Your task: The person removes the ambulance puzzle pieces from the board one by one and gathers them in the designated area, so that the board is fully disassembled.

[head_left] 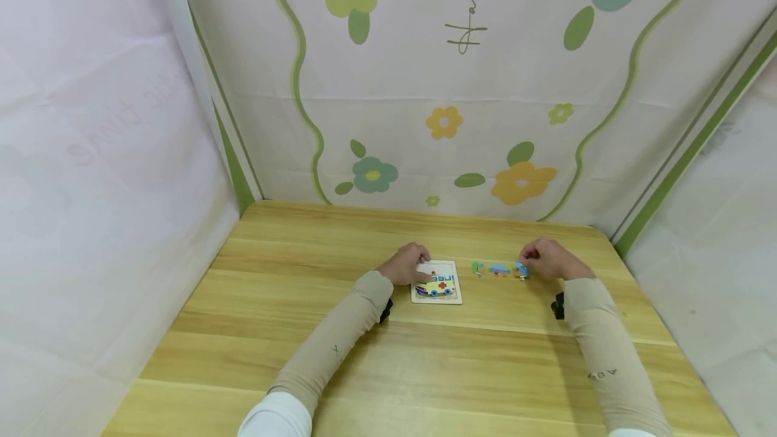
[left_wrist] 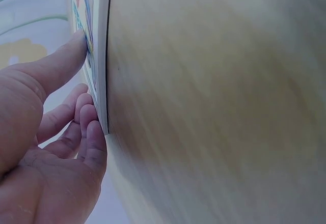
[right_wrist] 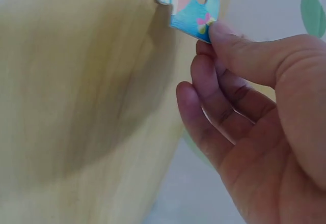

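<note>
A small square jigsaw board (head_left: 459,285) with a white rim and a picture of a yellow vehicle with a red cross lies on the table. My left hand (head_left: 405,265) holds its left side, the thumb on the picture and the other fingertips against the edge. In the left wrist view the board's pale side (left_wrist: 102,56) shows beside the fingers. My right hand (head_left: 546,259) pinches a blue jigsaw piece (right_wrist: 191,18), printed with a pink and yellow butterfly, between thumb and fingers. That piece is close over the tabletop, to the right of the board.
Between board and right hand lie a green jigsaw piece (head_left: 477,267) and a blue one (head_left: 500,269). The wooden table (head_left: 388,369) is enclosed by flower-printed cloth (head_left: 425,73) at the back and pale cloth at both sides.
</note>
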Available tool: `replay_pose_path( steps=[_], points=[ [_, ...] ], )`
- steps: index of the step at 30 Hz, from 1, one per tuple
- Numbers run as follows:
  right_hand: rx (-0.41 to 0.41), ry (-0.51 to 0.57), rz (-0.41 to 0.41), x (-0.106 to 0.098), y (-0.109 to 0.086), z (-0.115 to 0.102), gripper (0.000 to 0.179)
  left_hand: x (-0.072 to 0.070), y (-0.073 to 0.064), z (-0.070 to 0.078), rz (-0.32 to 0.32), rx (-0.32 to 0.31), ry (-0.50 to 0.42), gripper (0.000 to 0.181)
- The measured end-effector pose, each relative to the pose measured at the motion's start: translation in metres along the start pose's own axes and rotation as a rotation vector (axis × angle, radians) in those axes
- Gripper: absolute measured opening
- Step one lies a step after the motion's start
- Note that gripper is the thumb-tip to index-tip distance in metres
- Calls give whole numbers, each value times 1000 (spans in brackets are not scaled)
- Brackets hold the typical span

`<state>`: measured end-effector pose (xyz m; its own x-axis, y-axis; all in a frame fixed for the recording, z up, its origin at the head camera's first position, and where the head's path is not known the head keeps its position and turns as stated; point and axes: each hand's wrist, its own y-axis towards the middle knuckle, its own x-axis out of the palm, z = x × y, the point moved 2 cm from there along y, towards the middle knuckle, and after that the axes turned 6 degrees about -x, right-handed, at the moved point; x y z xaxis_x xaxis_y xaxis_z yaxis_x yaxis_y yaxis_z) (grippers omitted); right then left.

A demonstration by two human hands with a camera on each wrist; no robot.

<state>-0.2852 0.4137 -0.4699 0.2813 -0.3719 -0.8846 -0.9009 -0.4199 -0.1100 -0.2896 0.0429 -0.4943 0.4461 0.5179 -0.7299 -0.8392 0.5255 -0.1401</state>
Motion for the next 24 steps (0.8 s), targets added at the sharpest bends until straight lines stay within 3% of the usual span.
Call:
replay_pose_path(
  steps=[8, 24],
  points=[
    [6, -16, 55, 9, 3, 9, 14, 1, 0, 1, 2, 10, -2, 43],
    [13, -32, 60, 15, 2, 7, 14, -2, 5, -2, -25, -8, 21, 44]
  ],
)
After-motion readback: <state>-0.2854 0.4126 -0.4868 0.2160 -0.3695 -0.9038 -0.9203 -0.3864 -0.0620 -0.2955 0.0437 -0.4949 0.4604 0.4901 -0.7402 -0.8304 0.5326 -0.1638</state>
